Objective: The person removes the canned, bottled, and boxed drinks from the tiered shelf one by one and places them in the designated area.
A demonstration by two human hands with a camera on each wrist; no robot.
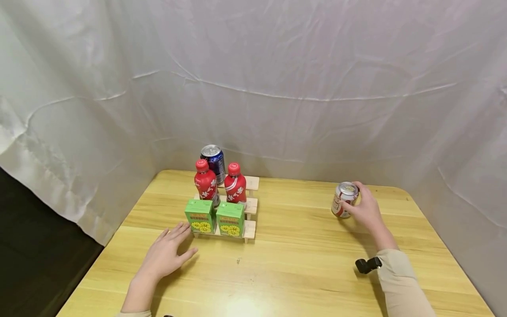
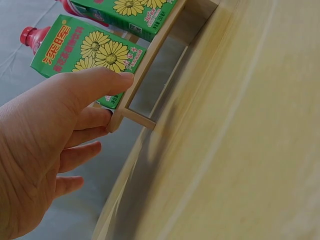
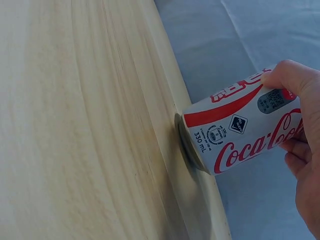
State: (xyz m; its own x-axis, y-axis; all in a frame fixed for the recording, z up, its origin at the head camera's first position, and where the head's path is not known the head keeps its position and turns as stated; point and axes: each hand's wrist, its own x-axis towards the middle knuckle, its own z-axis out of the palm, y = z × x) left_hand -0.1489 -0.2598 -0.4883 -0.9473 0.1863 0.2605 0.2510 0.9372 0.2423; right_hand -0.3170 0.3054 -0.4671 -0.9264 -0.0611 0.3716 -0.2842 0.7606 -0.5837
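Note:
My right hand (image 1: 365,210) grips a white and red Coca-Cola can (image 1: 340,200) near its top, thumb on one side and fingers round the other. In the right wrist view the Coca-Cola can (image 3: 240,122) stands upright, its base right at the tabletop. My left hand (image 1: 166,251) lies with loosely spread fingers by the front left corner of a small three-step wooden rack (image 1: 249,230). Its fingertips are right beside a green drink carton (image 1: 200,218) on the lowest step. In the left wrist view the thumb overlaps that carton (image 2: 95,47), and nothing is held.
A second green carton (image 1: 230,220) shares the lowest step. Two red bottles (image 1: 206,182) stand on the middle step, and a dark blue can (image 1: 214,160) on the top one. Grey cloth (image 1: 301,110) hangs behind the wooden table (image 1: 293,246).

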